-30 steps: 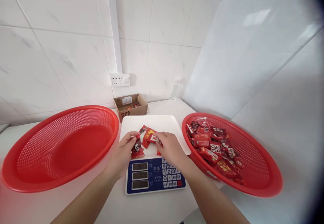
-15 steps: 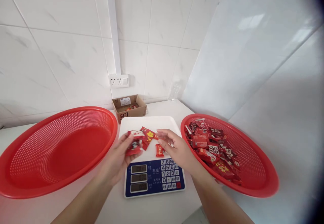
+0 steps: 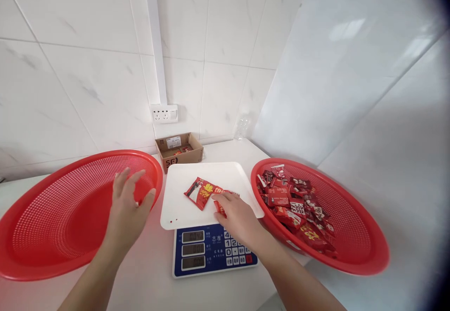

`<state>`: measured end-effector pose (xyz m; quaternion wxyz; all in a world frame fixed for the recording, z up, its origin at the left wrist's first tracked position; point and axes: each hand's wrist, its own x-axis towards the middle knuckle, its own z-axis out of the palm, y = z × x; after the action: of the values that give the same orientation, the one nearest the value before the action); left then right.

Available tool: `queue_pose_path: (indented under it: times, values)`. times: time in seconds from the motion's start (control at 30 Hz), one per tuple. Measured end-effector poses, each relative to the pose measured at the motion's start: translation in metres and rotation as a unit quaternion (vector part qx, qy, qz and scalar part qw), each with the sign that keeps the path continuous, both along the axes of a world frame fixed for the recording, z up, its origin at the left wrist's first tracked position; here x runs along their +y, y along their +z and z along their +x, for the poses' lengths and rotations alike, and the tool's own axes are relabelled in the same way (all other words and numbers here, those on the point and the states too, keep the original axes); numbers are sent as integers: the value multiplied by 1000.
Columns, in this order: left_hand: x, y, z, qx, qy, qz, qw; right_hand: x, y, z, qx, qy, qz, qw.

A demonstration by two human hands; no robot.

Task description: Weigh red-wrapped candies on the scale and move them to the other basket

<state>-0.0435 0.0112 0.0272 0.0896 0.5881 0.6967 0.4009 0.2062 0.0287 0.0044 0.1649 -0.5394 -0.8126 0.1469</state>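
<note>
My right grip (image 3: pixel 236 213) bends low over the white, flat, round-cornered scale tray (image 3: pixel 225 172), palm down, fingertips on small red packets it partly hides; whether it pinches one I cannot tell. Just beside the fingertips, a red wrapper packet with yellow lettering (image 3: pixel 204 192) lies flat near the middle of the tray. Two tiny red specks (image 3: pixel 171 221) sit near the tray's front left corner.

My left grip (image 3: pixel 127 213) is wide, fingers spread and curved upward, thumb well apart, with bare space between them. It overlaps the red, round, perforated plastic basket (image 3: pixel 70 193) on my left, whose red floor shows. Half a second ago this grip was over the tray, clutching red and dark packets; now it is well to the left of it.

Below the tray is the scale's blue keypad panel (image 3: pixel 216 254). On my right, the red, oval, perforated plastic basket (image 3: pixel 358 240) holds a heap of red and dark packets (image 3: pixel 281 197), mostly towards its left side. Behind the tray, on the white bench (image 3: pixel 151 285), a brown, open cardboard box (image 3: pixel 188 157) contains a few red packets.
</note>
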Motion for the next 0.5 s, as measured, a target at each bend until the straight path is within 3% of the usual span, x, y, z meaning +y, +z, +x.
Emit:
queue_pose_path:
  times: [0.17, 0.27, 0.5]
  values:
    - [10, -24, 28, 96, -136, -13, 986, 9, -1, 14, 55, -3, 15, 998]
    - [22, -34, 46, 123, -215, -52, 967, 16, -4, 22, 19, -21, 30, 999]
    - [47, -36, 76, 140, -257, -105, 950, 24, -14, 15, -49, -29, 20, 998]
